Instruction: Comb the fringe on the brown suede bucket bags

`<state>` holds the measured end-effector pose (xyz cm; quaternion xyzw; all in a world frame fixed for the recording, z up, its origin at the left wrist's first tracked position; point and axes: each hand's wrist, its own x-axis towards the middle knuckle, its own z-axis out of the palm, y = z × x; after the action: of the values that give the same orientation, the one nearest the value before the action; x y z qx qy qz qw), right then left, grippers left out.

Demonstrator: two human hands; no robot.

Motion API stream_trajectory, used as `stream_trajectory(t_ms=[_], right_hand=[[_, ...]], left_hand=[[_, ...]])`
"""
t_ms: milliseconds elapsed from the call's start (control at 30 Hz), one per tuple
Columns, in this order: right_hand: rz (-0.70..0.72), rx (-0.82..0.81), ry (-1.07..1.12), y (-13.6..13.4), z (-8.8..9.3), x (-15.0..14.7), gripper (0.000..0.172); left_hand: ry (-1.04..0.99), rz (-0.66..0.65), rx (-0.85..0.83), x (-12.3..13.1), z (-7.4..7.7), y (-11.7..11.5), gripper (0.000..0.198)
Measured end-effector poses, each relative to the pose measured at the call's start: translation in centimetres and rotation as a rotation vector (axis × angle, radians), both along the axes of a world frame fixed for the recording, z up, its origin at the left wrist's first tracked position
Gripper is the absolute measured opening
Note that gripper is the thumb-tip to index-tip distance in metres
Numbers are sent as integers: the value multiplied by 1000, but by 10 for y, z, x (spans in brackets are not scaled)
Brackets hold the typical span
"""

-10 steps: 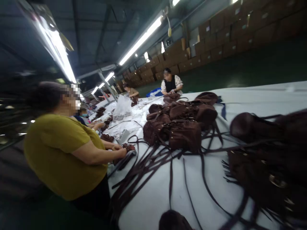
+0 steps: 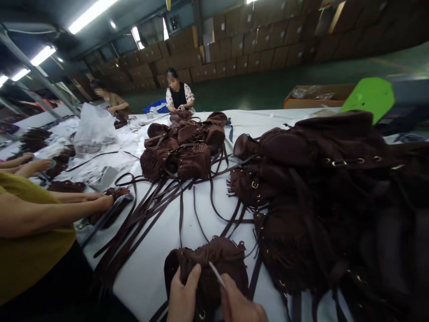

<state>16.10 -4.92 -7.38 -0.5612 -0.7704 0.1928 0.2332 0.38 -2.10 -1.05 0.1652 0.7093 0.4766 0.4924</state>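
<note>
— Where is the bag?
— The bag [image 2: 209, 261] lies on the table [image 2: 201, 214] at its near edge, right under the wearer. It is brown and fringed, and its gathered mouth is turned toward the hands.
— And the hands?
— Both are on it. The left hand [image 2: 182, 297] has its fingers closed over the rim of the mouth, clamped on the bag. The right hand [image 2: 241, 306] grips the other side, thumb pressed to the suede. A thin pale strip [image 2: 217, 274] slants up from beside that thumb across the mouth. Whether the thumb pinches it cannot be told.
— What lies around?
— Just right of the bag is a big pile [image 2: 318, 188] of the same brown bags. Farther up the table is a smaller heap [image 2: 181, 147], with long straps [image 2: 144, 210] trailing from it toward the near left.
— Anyone else?
— A co-worker [image 2: 30, 241] in a yellow top is at the left, forearms on the table. Two more people sit at the far end, before stacked cartons [image 2: 234, 49].
</note>
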Motion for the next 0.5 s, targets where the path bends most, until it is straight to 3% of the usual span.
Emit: stream_trajectory(t_ms=[100, 200, 333, 433, 500], right_hand=[[9, 66, -261, 0, 3, -40, 48], [-67, -12, -398, 5, -9, -33, 49], [-288, -112, -425, 9, -30, 50, 42], [-407, -136, -400, 7, -32, 119, 35], [-421, -111, -352, 1, -28, 133, 35]], left_hand=[[122, -26, 32, -1, 6, -17, 56], [248, -50, 47, -9, 8, -37, 55], [274, -2, 24, -39, 12, -64, 53], [270, 98, -44, -63, 17, -76, 51], [242, 124, -72, -69, 18, -78, 48]])
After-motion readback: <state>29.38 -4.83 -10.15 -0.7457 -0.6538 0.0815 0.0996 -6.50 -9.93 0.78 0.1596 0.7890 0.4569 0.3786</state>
